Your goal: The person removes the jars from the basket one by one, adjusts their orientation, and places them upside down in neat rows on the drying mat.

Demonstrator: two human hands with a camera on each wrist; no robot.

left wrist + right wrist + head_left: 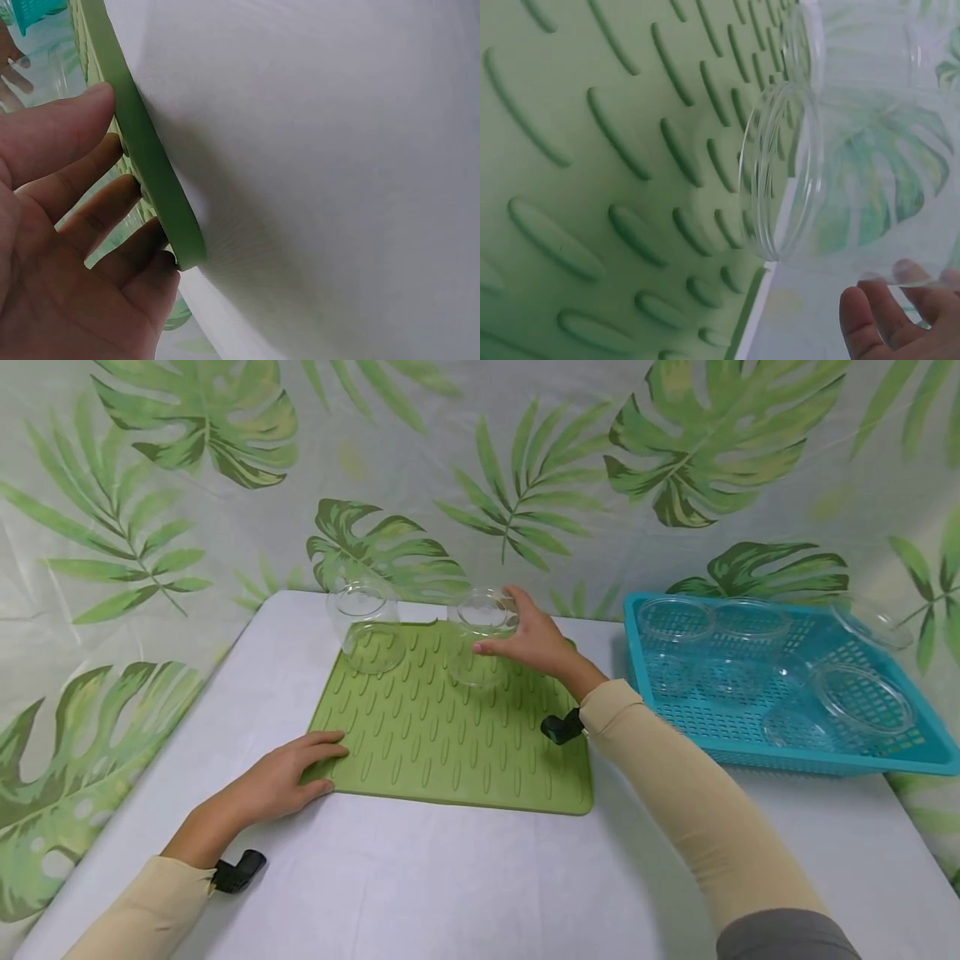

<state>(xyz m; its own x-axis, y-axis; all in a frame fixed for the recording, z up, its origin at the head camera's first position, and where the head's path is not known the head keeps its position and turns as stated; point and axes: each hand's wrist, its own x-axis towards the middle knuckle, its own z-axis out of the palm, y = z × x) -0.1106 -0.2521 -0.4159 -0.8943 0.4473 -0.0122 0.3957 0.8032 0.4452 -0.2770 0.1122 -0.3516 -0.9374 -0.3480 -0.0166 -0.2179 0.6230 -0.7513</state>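
A clear glass jar [477,670] stands mouth-down on the green ridged mat [450,752], near its back edge. My right hand [538,639] holds this jar from the right, thumb in front and fingers behind. In the right wrist view the jar's threaded rim [784,172] is at the mat, and fingertips [866,307] meet the glass low at the right. A second clear jar [375,647] stands to its left, at the mat's back left corner. My left hand [281,779] rests on the mat's front left corner, fingers extended over the edge.
A blue perforated basket [750,752] stands on the right of the white-covered table [450,877], with several clear jars [675,643] in it, some upright and some tilted. Behind the table hangs a leaf-patterned cloth [525,460]. Each wrist wears a black camera [238,870].
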